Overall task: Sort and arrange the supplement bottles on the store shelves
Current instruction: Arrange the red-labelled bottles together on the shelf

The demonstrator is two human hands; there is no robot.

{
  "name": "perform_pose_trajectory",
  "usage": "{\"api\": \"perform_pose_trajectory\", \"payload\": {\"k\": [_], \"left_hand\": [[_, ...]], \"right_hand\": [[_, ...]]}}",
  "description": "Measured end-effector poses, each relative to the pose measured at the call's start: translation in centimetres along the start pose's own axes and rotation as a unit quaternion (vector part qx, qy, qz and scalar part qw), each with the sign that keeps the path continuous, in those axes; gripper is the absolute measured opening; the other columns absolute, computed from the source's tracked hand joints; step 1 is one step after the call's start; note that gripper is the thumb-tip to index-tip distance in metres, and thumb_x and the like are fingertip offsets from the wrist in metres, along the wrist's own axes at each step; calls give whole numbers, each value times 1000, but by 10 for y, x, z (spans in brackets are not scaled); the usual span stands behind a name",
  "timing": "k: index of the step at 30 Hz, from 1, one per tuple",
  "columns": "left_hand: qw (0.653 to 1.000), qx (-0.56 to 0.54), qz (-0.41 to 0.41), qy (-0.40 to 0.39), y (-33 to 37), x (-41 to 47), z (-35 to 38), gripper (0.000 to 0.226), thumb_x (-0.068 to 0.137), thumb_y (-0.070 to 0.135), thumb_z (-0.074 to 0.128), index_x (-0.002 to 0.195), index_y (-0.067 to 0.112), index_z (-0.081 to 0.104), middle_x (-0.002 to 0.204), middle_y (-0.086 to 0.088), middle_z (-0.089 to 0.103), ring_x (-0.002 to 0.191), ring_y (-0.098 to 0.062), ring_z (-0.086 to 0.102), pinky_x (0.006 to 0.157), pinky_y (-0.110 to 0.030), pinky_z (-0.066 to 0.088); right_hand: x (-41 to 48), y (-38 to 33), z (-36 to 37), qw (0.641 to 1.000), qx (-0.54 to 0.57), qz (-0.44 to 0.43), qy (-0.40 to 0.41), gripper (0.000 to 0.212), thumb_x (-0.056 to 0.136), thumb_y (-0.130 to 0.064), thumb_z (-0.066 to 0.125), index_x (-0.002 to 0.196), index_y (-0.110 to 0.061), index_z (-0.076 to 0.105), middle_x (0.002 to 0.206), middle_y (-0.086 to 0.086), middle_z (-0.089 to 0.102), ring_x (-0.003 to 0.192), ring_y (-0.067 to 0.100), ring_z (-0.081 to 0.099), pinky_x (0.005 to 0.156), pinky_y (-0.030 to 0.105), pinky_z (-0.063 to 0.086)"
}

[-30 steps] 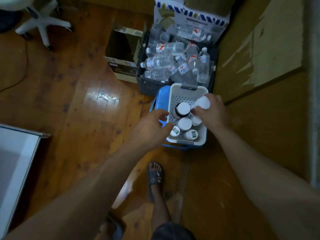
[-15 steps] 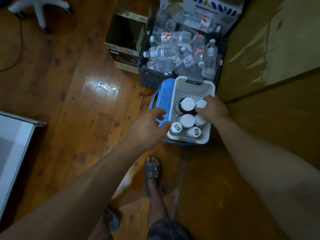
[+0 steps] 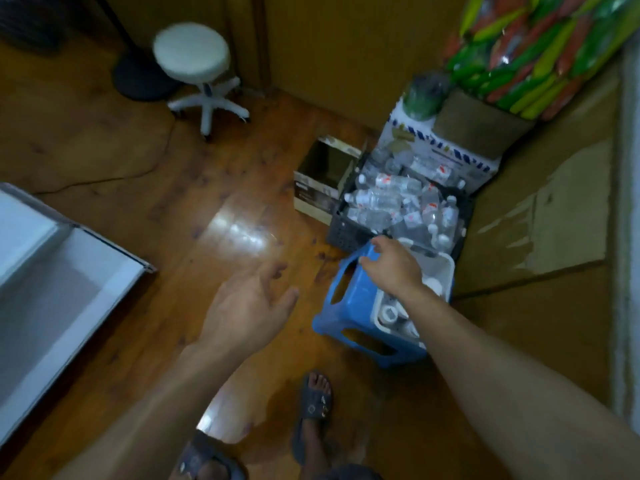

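A white perforated basket sits on a blue plastic stool on the wooden floor. Several white-capped supplement bottles stand inside it, partly hidden by my right forearm. My right hand reaches over the basket's far left corner with its fingers curled downward. Blur and the back of the hand hide whether it holds anything. My left hand hovers over bare floor to the left of the stool, palm up, fingers spread and holding nothing.
A grey crate full of clear water bottles stands just behind the stool, with an open cardboard box on its left. A white swivel stool is far left. A white cabinet lies left; wooden panelling closes the right.
The view has lifted and pulled back. My left hand drew away from the basket to the left and opened. My right hand crossed from the basket's right side to its far left corner.
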State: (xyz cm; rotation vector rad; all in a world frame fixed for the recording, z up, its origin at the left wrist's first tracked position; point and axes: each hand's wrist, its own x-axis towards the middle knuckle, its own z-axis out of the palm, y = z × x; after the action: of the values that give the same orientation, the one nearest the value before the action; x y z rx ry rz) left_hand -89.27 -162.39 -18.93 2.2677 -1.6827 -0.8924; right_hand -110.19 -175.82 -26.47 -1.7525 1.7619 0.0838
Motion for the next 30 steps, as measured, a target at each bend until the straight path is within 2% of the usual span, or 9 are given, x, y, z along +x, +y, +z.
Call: {"api": "perform_pose_trajectory", "payload": {"k": [3, 7, 11, 15, 17, 20, 22, 26, 30], "left_hand": [[996, -37, -41, 72, -47, -43, -55, 48, 92, 52, 54, 136, 33, 48, 124, 13, 57, 117, -11, 54, 98, -40, 47], [972, -88, -121, 181, -130, -122, -126, 43, 91, 48, 59, 131, 33, 53, 122, 15, 59, 112, -8, 57, 91, -31, 47], [934, -122, -201, 270, -227, -212, -180, 45, 90, 44, 62, 132, 30, 53, 126, 10, 58, 115, -12, 56, 96, -34, 46], [895, -104, -259, 347, -309, -300, -223, 48, 91, 43, 61, 136, 27, 51, 130, 8, 57, 119, -11, 54, 98, -27, 41], [880, -100, -285, 367, -340, -334, -238, 50, 94, 47, 56, 140, 30, 46, 133, 11, 55, 120, -7, 51, 97, -26, 41], [858, -117, -312, 391, -375, -366, -251, 51, 95, 49, 53, 141, 30, 43, 135, 11, 52, 121, -6, 49, 97, -27, 41], [844, -127, -323, 408, -395, -377, -258, 51, 95, 49, 52, 142, 30, 42, 136, 11, 52, 121, -6, 49, 97, -28, 41], [823, -149, -340, 430, -431, -385, -270, 52, 95, 49, 52, 143, 31, 40, 136, 13, 50, 121, -5, 47, 99, -26, 40], [810, -160, -349, 443, -467, -373, -295, 52, 94, 49, 55, 141, 31, 42, 134, 15, 51, 119, -2, 48, 95, -22, 40]], "right_hand": [[-31, -100, 1, 996, -16, -92, 10, 51, 92, -44, 57, 137, -22, 47, 135, 2, 53, 119, 26, 55, 96, 40, 48], [-94, -248, 21, 975, -21, -219, 8, 49, 92, -46, 57, 137, -27, 48, 136, -5, 54, 120, 20, 54, 92, 33, 45], [-174, -387, 69, 939, -15, -343, 1, 47, 91, -43, 59, 135, -28, 49, 133, -6, 53, 117, 18, 55, 89, 30, 43], [-257, -504, 132, 895, 29, -444, -26, 45, 89, -39, 62, 131, -27, 53, 133, -3, 54, 110, 19, 59, 91, 31, 45], [-294, -548, 159, 874, 44, -481, -55, 45, 89, -37, 63, 132, -25, 53, 133, -2, 54, 109, 19, 60, 87, 27, 43], [-330, -595, 194, 850, 37, -515, -101, 48, 88, -34, 63, 134, -26, 52, 136, -3, 53, 111, 21, 59, 93, 28, 44], [-345, -624, 214, 835, 25, -538, -109, 48, 87, -34, 64, 133, -26, 52, 135, -4, 54, 110, 21, 59, 96, 33, 46], [-358, -680, 248, 811, 20, -573, -121, 48, 88, -36, 63, 133, -24, 51, 132, -3, 54, 112, 19, 56, 95, 32, 44], [-350, -744, 272, 805, 30, -581, -121, 49, 87, -40, 65, 129, -20, 52, 131, 0, 52, 108, 20, 58, 85, 30, 42]]}}
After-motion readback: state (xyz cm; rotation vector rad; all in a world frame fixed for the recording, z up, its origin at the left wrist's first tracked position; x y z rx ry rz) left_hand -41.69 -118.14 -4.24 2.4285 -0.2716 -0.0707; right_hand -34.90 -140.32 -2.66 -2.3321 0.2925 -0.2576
